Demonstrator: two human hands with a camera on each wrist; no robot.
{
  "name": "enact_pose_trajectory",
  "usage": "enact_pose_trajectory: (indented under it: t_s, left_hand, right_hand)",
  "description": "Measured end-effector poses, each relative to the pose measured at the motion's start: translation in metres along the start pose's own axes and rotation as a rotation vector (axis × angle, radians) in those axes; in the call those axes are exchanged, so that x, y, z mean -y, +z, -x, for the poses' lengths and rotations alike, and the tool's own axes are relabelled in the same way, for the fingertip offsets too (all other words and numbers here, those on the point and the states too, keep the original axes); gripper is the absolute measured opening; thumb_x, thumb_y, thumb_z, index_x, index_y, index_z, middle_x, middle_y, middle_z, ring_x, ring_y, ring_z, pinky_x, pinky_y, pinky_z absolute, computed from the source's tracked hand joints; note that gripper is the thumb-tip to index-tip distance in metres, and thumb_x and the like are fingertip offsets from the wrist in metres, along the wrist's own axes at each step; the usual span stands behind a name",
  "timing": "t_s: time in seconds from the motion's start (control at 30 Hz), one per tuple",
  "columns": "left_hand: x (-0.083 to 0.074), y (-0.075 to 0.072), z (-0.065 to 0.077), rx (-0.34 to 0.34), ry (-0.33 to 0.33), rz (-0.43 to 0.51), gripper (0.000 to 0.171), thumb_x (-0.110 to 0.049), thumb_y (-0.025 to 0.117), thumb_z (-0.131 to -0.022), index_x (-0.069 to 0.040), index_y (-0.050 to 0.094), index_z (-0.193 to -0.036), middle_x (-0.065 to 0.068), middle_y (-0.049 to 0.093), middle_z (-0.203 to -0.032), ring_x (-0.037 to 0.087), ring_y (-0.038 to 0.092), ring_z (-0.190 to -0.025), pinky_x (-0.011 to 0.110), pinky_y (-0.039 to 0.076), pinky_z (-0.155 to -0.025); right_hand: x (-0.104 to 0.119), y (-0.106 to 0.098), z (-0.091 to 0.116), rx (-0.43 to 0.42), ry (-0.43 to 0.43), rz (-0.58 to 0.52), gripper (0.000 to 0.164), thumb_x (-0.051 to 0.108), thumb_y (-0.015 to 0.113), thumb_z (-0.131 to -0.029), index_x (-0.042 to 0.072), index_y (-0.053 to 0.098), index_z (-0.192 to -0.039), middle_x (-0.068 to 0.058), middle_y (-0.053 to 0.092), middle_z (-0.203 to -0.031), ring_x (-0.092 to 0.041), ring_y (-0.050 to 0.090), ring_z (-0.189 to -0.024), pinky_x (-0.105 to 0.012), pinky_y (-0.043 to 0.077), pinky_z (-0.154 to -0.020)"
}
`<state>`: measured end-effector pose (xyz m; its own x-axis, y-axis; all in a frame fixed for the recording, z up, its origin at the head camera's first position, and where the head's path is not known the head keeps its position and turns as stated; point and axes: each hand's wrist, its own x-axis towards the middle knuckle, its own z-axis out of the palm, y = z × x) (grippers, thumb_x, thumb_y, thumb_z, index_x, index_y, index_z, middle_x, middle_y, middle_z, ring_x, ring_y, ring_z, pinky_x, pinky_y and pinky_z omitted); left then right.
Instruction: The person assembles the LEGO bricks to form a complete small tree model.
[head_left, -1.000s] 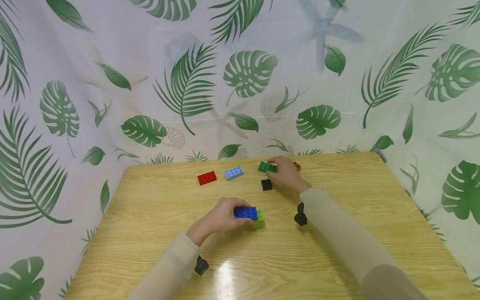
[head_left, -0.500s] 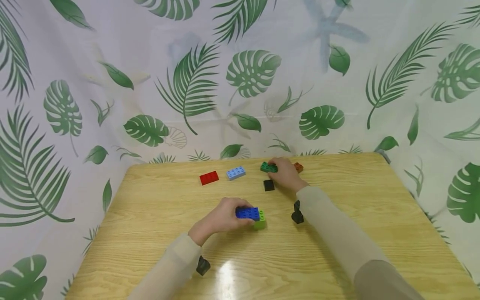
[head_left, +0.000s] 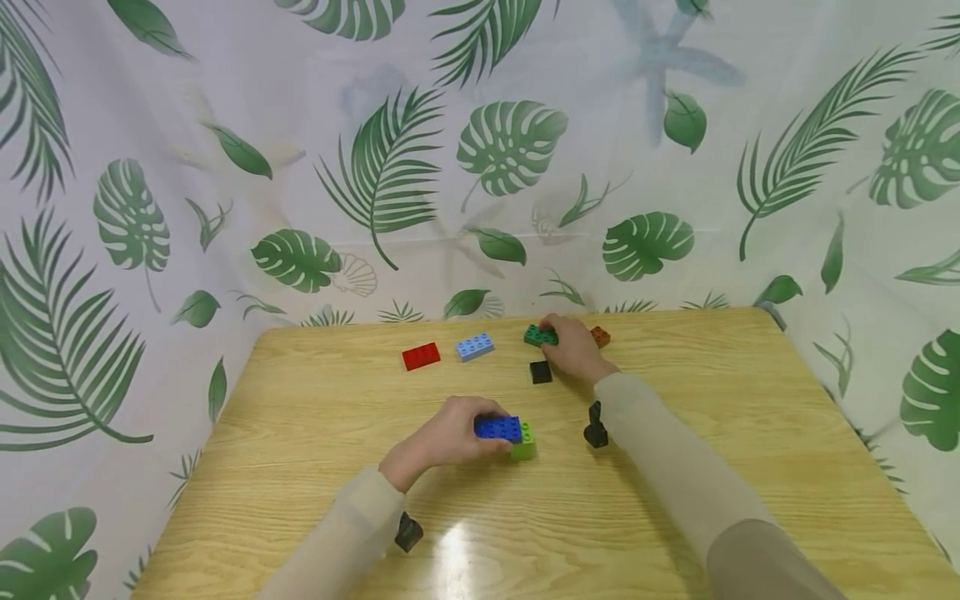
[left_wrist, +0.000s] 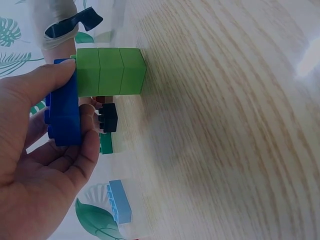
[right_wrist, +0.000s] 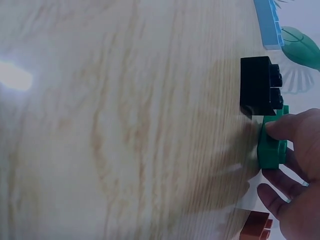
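Steadily, the left hand (head_left: pixel 452 433) grips a blue brick (head_left: pixel 498 429) atop a lime stack (left_wrist: pixel 110 71) near mid-table; close to the table's (head_left: pixel 315 450) far edge, the right hand (head_left: pixel 576 348) pinches a dark green brick (right_wrist: pixel 269 147), between a black brick (right_wrist: pixel 255 86) and an orange-brown brick (right_wrist: pixel 254 227) in the right wrist view.

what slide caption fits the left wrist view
Left hand grips a blue studded toy brick atop a lime-green brick stack, light-blue brick beyond.
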<state>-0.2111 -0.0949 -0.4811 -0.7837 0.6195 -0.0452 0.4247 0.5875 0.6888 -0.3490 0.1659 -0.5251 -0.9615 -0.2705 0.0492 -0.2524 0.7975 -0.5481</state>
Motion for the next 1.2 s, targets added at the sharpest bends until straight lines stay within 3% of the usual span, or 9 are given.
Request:
enact_pose_trajectory:
  t_s: [0.33,0.63,1.2]
  left_hand:
    - [-0.001,-0.001,0.0,0.018,-0.016,0.003,0.041,-0.032,0.08,-0.095,-0.01,0.072,-0.129,0.005,0.074,-0.123,0.014,0.065,-0.105,0.034,0.055,-0.098]
    - [-0.002,-0.002,0.0,0.029,-0.025,0.014,0.041,-0.032,0.08,-0.095,-0.011,0.072,-0.13,0.004,0.074,-0.124,0.015,0.065,-0.106,0.036,0.055,-0.099]
    - [-0.003,-0.003,-0.001,0.03,-0.027,0.015,0.041,-0.032,0.08,-0.095,-0.011,0.072,-0.129,0.004,0.074,-0.123,0.016,0.064,-0.107,0.037,0.055,-0.1]
  right_hand:
    - [0.002,-0.009,0.002,-0.016,-0.009,-0.142,0.052,0.011,0.066,-0.096,0.0,0.058,-0.146,-0.026,0.061,-0.14,-0.04,0.059,-0.125,-0.055,0.05,-0.106]
    - [0.018,-0.029,0.019,0.015,-0.052,-0.27,0.049,0.015,0.072,-0.098,0.002,0.062,-0.144,-0.023,0.061,-0.139,-0.038,0.059,-0.121,-0.053,0.05,-0.102]
    - [0.036,-0.052,0.062,0.096,-0.168,-0.273,0.046,0.016,0.075,-0.094,0.008,0.068,-0.138,-0.016,0.066,-0.134,-0.027,0.06,-0.107,-0.032,0.052,-0.088]
